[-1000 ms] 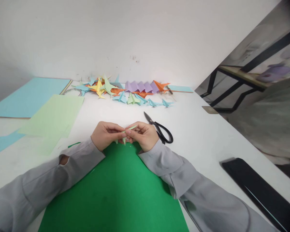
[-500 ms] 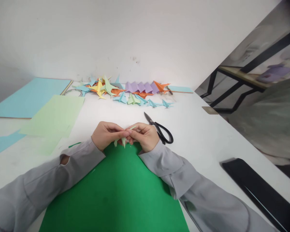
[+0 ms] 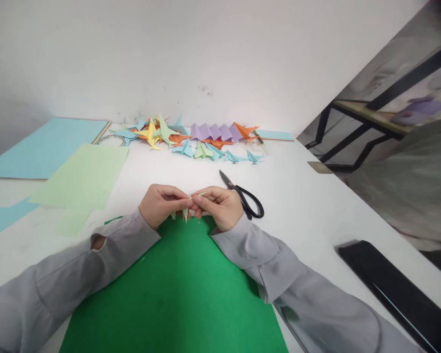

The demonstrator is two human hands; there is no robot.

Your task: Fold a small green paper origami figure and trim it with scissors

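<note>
Between my two hands is a small piece of folded pale green paper (image 3: 185,214), its pointed ends hanging below the fingers. My left hand (image 3: 165,203) pinches it with thumb and forefinger from the left. From the right, my right hand (image 3: 219,206) grips it in the same way, and a thin green tip pokes out above that thumb. The fingers cover most of the paper. Both hands are over the far edge of a green mat (image 3: 172,289). Black-handled scissors (image 3: 242,193) lie just beyond my right hand, blades pointing away to the left.
Folded paper figures (image 3: 204,149) in several colours line the wall, around a purple pleated strip (image 3: 215,132). Green sheets (image 3: 83,171) and a large blue sheet (image 3: 47,147) lie left. A long black object (image 3: 393,294) lies right, near the table's edge.
The hanging points of the green paper have shifted slightly left and up under my fingers. Both hands keep their pinch in nearly the same place.
</note>
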